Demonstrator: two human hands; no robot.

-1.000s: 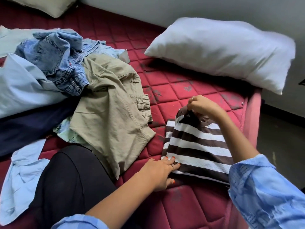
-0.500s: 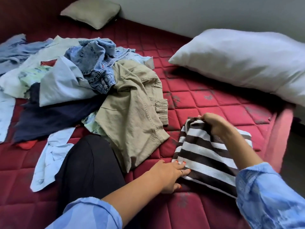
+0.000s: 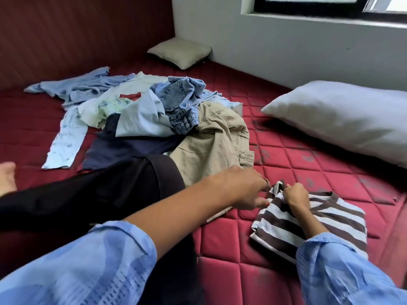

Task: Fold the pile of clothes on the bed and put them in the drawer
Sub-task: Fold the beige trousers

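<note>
On the red quilted mattress (image 3: 231, 243), near its right edge, lies a folded brown-and-white striped shirt (image 3: 326, 219). The right hand (image 3: 295, 198) grips a bunched corner of the shirt at its far left end, fingers curled round the cloth. The left hand (image 3: 246, 188), with a ring on one finger, reaches in from the left and meets that same corner with curled fingertips; whether it pinches the cloth I cannot tell. Both forearms come out of light blue sleeves. Beyond the hands sits the unfolded pile of clothes (image 3: 154, 119): khaki trousers (image 3: 211, 146) nearest, a crumpled denim garment (image 3: 180, 104) on top, pale blue shirts and a navy piece spread to the left. A black-clad leg (image 3: 92, 190) stretches across the mattress in front of the pile. A white pillow (image 3: 343, 122) rests to the right below a grey wall and a dark-framed window (image 3: 330, 7). A small beige cushion (image 3: 180, 52) lies in the far corner against a dark red padded headboard (image 3: 83, 34).
</note>
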